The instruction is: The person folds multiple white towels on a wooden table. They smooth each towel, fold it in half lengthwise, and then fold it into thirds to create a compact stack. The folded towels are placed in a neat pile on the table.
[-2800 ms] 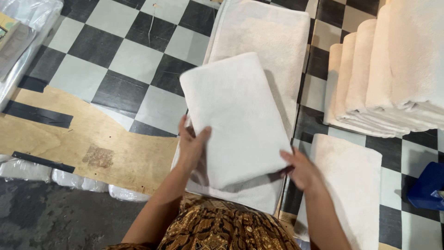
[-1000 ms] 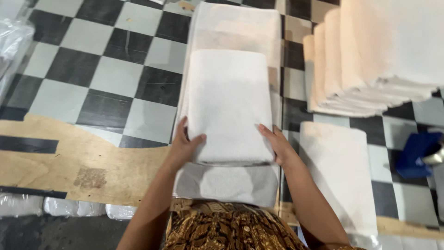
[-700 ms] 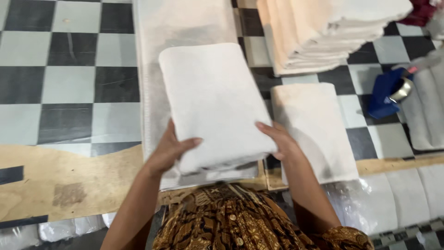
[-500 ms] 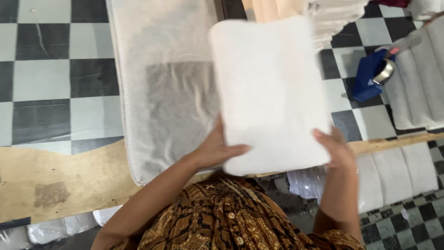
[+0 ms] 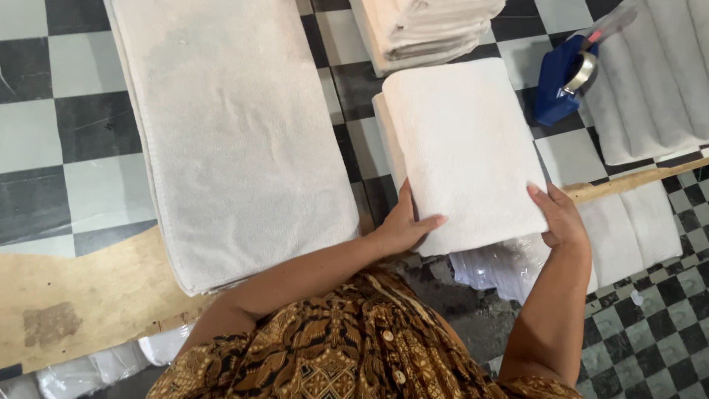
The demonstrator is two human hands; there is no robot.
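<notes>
Folded white towel [image 5: 465, 148], gripped between left hand [image 5: 405, 225], right hand [image 5: 561, 219]

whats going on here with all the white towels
A person holds a folded white towel by its near corners, left hand and right hand gripping either side. It sits over another folded towel on the checkered table. A larger flat towel lies spread to the left, a stack of folded towels sits beyond, and a blue tape dispenser rests to the right.
</notes>
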